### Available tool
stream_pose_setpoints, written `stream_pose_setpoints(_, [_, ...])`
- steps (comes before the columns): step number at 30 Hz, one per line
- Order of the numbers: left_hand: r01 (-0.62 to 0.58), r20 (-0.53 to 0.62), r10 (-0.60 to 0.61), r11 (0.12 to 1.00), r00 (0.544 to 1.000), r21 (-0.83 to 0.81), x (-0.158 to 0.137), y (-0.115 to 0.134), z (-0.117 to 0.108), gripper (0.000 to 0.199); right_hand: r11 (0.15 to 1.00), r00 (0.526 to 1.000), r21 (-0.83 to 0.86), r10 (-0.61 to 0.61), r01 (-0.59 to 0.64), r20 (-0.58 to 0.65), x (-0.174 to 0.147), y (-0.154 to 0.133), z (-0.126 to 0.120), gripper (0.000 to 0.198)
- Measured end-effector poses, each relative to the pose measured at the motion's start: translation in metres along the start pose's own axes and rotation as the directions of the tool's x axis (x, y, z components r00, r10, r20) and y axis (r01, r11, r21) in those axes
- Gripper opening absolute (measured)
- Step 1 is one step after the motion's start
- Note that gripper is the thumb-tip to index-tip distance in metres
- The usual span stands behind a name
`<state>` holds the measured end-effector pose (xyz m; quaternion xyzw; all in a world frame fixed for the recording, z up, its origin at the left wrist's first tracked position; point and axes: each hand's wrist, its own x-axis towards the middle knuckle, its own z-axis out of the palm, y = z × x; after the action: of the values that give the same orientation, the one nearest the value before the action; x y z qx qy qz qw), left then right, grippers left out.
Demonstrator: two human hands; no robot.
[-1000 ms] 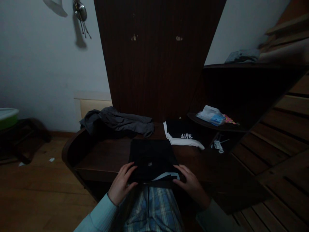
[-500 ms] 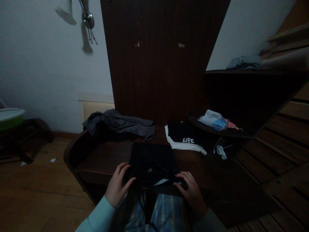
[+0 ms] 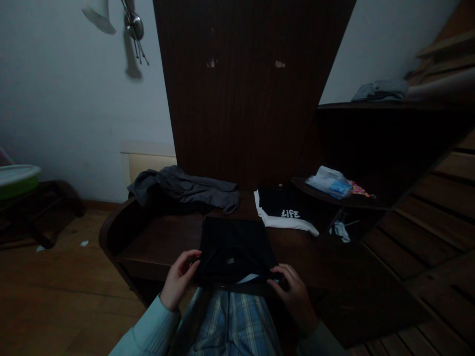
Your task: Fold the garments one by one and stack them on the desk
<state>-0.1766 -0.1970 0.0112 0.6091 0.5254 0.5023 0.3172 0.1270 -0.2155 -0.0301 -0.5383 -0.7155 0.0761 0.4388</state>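
Observation:
A folded black shirt (image 3: 237,242) lies flat on the dark wooden bench top, with a small pale label (image 3: 230,260) near its front edge and a light strip (image 3: 248,278) along that edge. My left hand (image 3: 180,279) pinches the shirt's near left side between thumb and fingers. At the near right corner, my right hand (image 3: 291,291) grips the cloth the same way. Behind it on the right rests a folded black-and-white garment (image 3: 287,210) with white lettering. A crumpled grey garment (image 3: 193,188) is heaped at the back left.
The bench (image 3: 148,242) has a raised, curved left end. To the right stands a shelf unit (image 3: 371,111) holding a plastic-wrapped packet (image 3: 330,183) and folded cloth (image 3: 380,90). A tall dark panel (image 3: 248,99) rises behind. A green tub (image 3: 18,180) sits on a stool at far left.
My left thumb has drawn in toward the fingers at the shirt's left side. My right hand stays at its corner, and my plaid-covered legs have shifted closer together.

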Motion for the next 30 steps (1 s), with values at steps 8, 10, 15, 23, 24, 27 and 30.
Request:
stream_pose_setpoints(8, [-0.408, 0.243, 0.329, 0.736, 0.913, 0.540, -0.014, -0.011, -0.012, 0.032, 0.999, 0.999, 0.020, 0.033, -0.033, 0.010, 0.002, -0.005, -0.001, 0.017])
stream_pose_setpoints(10, [-0.463, 0.315, 0.342, 0.692, 0.886, 0.553, -0.012, -0.010, -0.017, 0.029, 0.999, 0.999, 0.018, 0.029, -0.029, 0.016, 0.002, -0.005, -0.001, 0.017])
stream_pose_setpoints(15, [-0.473, 0.331, 0.338, 0.643, 0.881, 0.602, -0.005, 0.000, -0.020, 0.022, 0.999, 1.000, 0.031, 0.025, -0.025, 0.017, 0.003, -0.002, -0.001, 0.017])
stream_pose_setpoints(23, [-0.529, 0.458, 0.314, 0.699, 0.832, 0.481, 0.001, -0.009, -0.028, 0.034, 0.999, 1.000, 0.027, 0.030, -0.030, 0.007, 0.000, 0.006, 0.004, 0.020])
stream_pose_setpoints(24, [-0.533, 0.466, 0.315, 0.704, 0.827, 0.469, 0.003, -0.011, -0.030, 0.033, 0.999, 1.000, 0.028, 0.025, -0.025, 0.011, 0.001, 0.006, 0.004, 0.020])
stream_pose_setpoints(27, [-0.528, 0.463, 0.313, 0.709, 0.829, 0.467, 0.007, -0.008, -0.031, 0.022, 0.999, 0.999, 0.039, 0.006, -0.008, 0.035, 0.004, 0.005, 0.002, 0.018])
stream_pose_setpoints(30, [-0.487, 0.359, 0.338, 0.700, 0.870, 0.522, 0.008, 0.004, -0.026, 0.019, 0.999, 0.999, 0.046, 0.004, -0.006, 0.043, 0.006, 0.003, 0.000, 0.017])
